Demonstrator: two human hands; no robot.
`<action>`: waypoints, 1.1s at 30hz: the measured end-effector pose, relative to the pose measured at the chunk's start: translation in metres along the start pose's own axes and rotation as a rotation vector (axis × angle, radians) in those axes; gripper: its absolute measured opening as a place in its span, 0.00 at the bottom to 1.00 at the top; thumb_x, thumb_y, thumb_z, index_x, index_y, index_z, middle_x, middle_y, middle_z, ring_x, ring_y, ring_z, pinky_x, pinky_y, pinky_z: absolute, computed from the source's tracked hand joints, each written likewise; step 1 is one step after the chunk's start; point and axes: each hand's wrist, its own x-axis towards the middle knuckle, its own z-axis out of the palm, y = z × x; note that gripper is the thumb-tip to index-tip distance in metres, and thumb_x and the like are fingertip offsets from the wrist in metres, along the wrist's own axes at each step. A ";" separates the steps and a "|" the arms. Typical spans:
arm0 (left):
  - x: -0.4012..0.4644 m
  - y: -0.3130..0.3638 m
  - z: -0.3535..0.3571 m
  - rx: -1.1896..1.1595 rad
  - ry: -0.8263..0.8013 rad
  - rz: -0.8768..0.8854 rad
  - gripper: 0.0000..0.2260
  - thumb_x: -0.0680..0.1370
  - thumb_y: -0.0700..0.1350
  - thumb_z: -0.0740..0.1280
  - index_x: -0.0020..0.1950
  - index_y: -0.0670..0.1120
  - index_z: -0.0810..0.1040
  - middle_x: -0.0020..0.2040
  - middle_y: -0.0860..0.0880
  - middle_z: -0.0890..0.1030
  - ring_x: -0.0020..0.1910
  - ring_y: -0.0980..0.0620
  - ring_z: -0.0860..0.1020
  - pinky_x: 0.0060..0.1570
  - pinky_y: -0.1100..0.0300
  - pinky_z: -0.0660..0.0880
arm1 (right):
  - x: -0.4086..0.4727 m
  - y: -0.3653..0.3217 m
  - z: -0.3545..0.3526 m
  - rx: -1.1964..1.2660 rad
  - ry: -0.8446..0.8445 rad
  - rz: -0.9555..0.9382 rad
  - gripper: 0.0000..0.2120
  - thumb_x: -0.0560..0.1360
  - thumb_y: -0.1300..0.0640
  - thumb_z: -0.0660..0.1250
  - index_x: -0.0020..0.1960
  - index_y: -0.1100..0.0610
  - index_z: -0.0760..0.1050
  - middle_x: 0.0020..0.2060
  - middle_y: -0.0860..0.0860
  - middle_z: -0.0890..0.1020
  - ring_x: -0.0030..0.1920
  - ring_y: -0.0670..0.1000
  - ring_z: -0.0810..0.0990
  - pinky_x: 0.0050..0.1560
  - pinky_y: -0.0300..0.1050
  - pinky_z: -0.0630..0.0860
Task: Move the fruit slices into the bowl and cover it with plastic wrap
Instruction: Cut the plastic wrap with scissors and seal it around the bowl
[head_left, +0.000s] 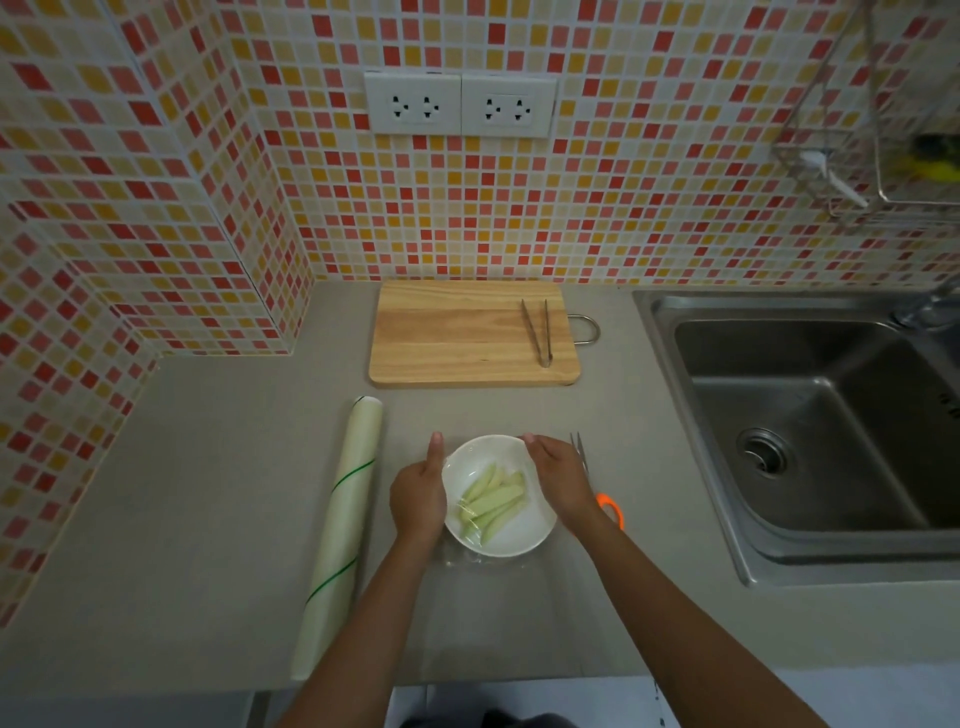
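Grey table (208, 493), both hands (418, 496) (558, 480) seemingly pressing wrap around the bowl (511, 535), fingers hidden — slack film could peel loose.

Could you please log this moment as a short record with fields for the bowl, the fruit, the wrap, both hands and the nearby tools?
bowl: white bowl on the grey counter, in front of the cutting board
fruit: pale green fruit slices lying inside the bowl
wrap: clear film over the bowl; plastic wrap roll lies to its left
left hand: pressed against the bowl's left side
right hand: on the bowl's right rim
tools: tongs on the board; orange-handled scissors partly hidden behind the right hand
sink: at the right
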 end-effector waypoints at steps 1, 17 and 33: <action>0.002 -0.001 0.000 -0.071 -0.023 -0.023 0.27 0.79 0.62 0.55 0.33 0.42 0.74 0.31 0.47 0.77 0.35 0.46 0.76 0.34 0.58 0.68 | 0.000 0.000 0.000 0.003 0.004 -0.003 0.16 0.81 0.59 0.57 0.35 0.61 0.71 0.32 0.56 0.72 0.36 0.51 0.70 0.40 0.43 0.66; -0.001 -0.016 0.000 -0.216 0.043 0.247 0.14 0.82 0.45 0.57 0.41 0.39 0.72 0.40 0.39 0.78 0.41 0.45 0.75 0.44 0.50 0.71 | -0.006 -0.002 0.003 0.048 0.061 0.009 0.15 0.81 0.59 0.58 0.36 0.61 0.71 0.32 0.57 0.71 0.37 0.51 0.69 0.40 0.44 0.65; -0.008 -0.006 -0.015 -0.045 0.194 0.366 0.09 0.79 0.41 0.61 0.54 0.42 0.79 0.49 0.44 0.81 0.50 0.44 0.79 0.50 0.52 0.74 | -0.009 0.007 0.004 0.189 0.114 0.081 0.18 0.82 0.56 0.56 0.50 0.64 0.82 0.41 0.57 0.83 0.44 0.53 0.81 0.49 0.48 0.76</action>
